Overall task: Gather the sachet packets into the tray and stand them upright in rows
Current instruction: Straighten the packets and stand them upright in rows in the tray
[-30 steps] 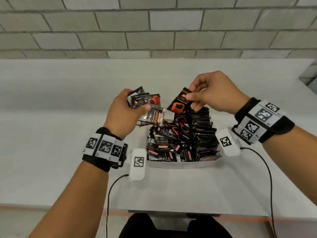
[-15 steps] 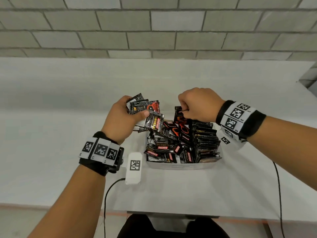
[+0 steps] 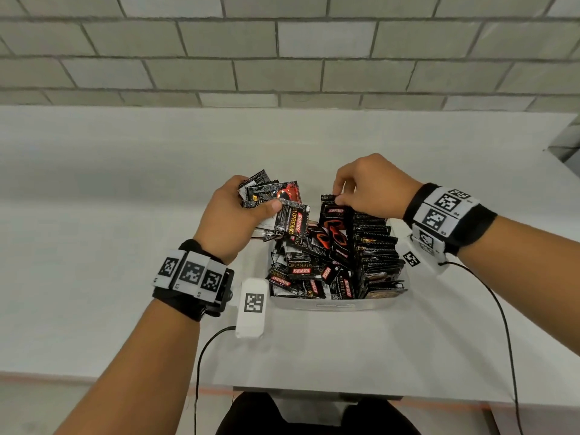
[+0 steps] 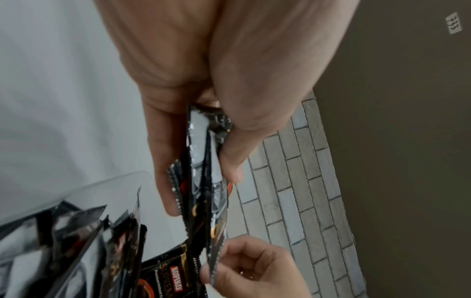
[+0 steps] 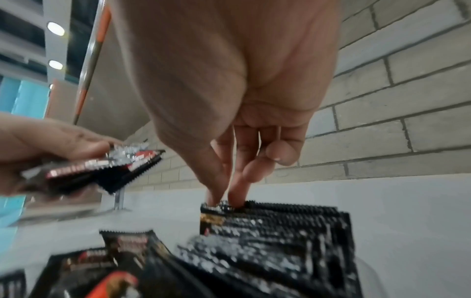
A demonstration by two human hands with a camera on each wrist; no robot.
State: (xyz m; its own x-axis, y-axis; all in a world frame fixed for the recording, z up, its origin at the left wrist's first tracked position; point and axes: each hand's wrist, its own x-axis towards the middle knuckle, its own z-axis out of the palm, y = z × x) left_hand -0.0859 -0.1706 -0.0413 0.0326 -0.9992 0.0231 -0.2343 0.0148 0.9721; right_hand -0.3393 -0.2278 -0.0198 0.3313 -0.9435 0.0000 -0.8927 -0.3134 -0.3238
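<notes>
My left hand (image 3: pixel 257 199) grips a fanned bundle of black sachets (image 3: pixel 276 196) above the tray's far left corner; the left wrist view shows the bundle (image 4: pixel 219 203) clamped between thumb and fingers (image 4: pixel 163 181). My right hand (image 3: pixel 340 196) pinches the top edge of one black and red sachet (image 3: pixel 334 215) that stands at the far end of the tray. In the right wrist view, thumb and forefinger (image 5: pixel 237 193) meet on that sachet's serrated edge (image 5: pixel 216 217). The clear tray (image 3: pixel 339 304) holds an upright row of sachets (image 3: pixel 376 252) on its right and a loose pile (image 3: pixel 304 265) on its left.
The tray stands on a white table (image 3: pixel 94 277), near its front edge. A grey brick wall (image 3: pixel 282 51) rises behind the table's raised back ledge. Cables from both wrist units trail over the table's front edge (image 3: pixel 201 356).
My right hand brought its sachet down from above the tray and set it standing at the far end. The left hand kept its bundle and barely moved.
</notes>
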